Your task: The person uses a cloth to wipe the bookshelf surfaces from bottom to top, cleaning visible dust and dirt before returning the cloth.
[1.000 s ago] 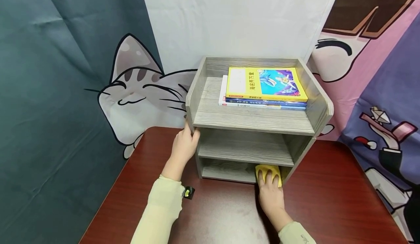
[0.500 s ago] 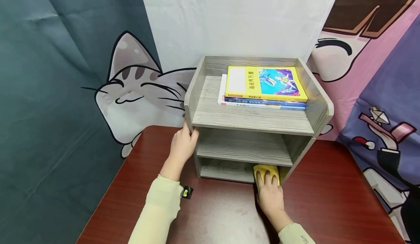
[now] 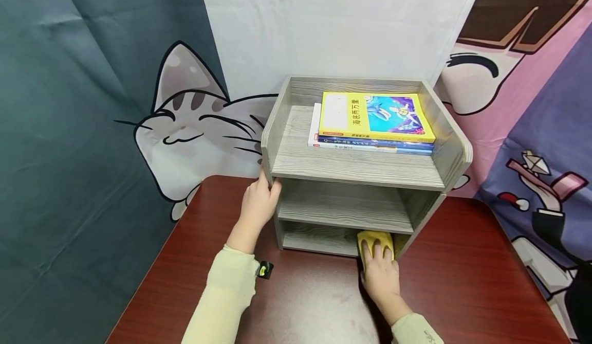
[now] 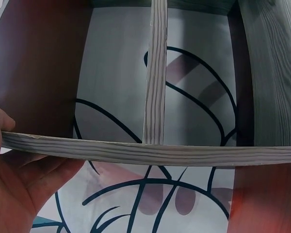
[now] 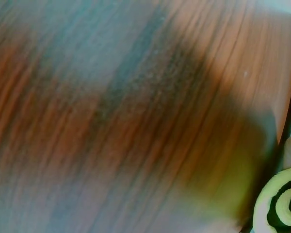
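Note:
A grey wood-grain shelf unit (image 3: 356,172) stands on the dark red table. My left hand (image 3: 259,202) grips the front edge of its left side panel. In the left wrist view, the thumb of that hand (image 4: 19,179) lies on one side of the panel edge (image 4: 194,155) and the fingers on the other. At the right end of the lowest shelf, my right hand (image 3: 381,277) holds a folded yellow cloth (image 3: 367,238), fingers spread over its top. The cloth (image 5: 264,208) shows its folded layers at the lower right of the right wrist view, where the hand is mostly out of frame.
Several books (image 3: 376,118) lie stacked on the top shelf, a yellow-covered one uppermost. A middle shelf (image 3: 342,207) sits close above the right hand. The reddish-brown table (image 3: 305,303) extends in front, and printed fabric (image 3: 342,25) hangs behind.
The right hand and cloth have shifted very slightly left along the bottom shelf. The left hand keeps its hold on the side panel.

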